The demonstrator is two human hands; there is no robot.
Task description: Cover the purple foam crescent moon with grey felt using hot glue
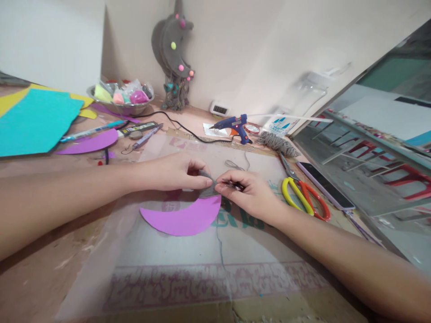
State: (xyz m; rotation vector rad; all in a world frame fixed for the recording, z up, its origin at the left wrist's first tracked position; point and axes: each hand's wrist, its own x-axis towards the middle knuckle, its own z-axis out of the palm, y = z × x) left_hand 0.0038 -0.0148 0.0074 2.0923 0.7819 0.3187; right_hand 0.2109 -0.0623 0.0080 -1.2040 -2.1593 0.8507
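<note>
A purple foam crescent point(183, 220) lies under my hands, its horns pointing up and left. Its right end is wrapped in grey yarn point(209, 192). My left hand point(180, 172) is closed, thumb and fingers pinching that wrapped end. Right beside it, my right hand point(251, 190) pinches at the yarn by the crescent's edge; the fingertips of both hands nearly meet. A thin grey strand hangs down from there across the printed plastic sheet point(161, 251), and a loose loop of yarn lies behind my right hand.
Scissors with yellow and orange handles point(305, 197) and a phone point(326, 185) lie right. Behind are a yarn ball point(279, 143), a blue glue gun point(237, 126) with a cord and a small clock point(220, 109). Left are a bowl point(123, 108), pens and teal foam point(37, 123). A yarn moon point(168, 49) hangs behind.
</note>
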